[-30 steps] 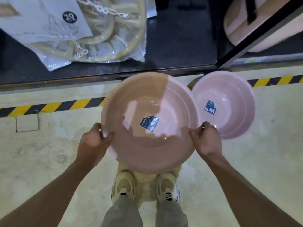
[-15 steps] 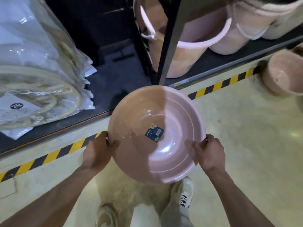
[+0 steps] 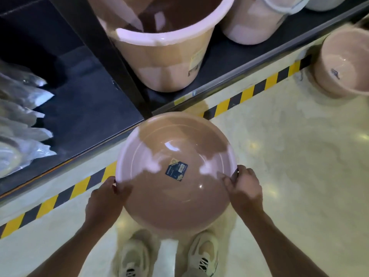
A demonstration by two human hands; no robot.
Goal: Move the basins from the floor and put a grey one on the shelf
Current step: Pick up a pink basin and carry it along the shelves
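Note:
I hold a round pinkish basin with a blue sticker inside, lifted above my feet. My left hand grips its left rim and my right hand grips its right rim, thumbs over the edge. Another pinkish basin sits on the floor at the far right, near the striped line. The dark low shelf runs across the top of the view.
Large pinkish buckets stand on the shelf behind a black upright post. Plastic-wrapped goods lie on the shelf at the left. Yellow-black tape marks the floor along the shelf edge. My shoes are below the basin.
The view has swung right along the shelf. The held basin stays between both hands, and the floor basin now appears at the far right, closer to the buckets.

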